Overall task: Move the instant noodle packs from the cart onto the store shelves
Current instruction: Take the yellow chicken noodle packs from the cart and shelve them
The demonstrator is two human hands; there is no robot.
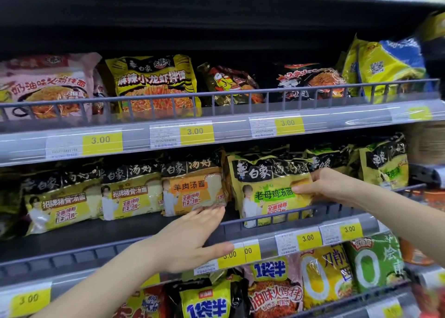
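On the middle shelf (144, 231) stand instant noodle packs in a row. My right hand (330, 187) grips the right edge of a yellow pack with a green label (267, 195), which leans upright behind the wire rail. My left hand (192, 238) reaches in with straight fingers, its fingertips touching the lower edge of an orange-labelled pack (192, 192). Two yellow packs (96, 199) stand to the left of that one. The cart is out of view.
A wire rail (289, 215) runs along the front of each shelf, above yellow price tags. The upper shelf (216, 129) holds pink, yellow and black packs. The lower shelf holds more packs. Further green-labelled packs (385, 166) stand at the right.
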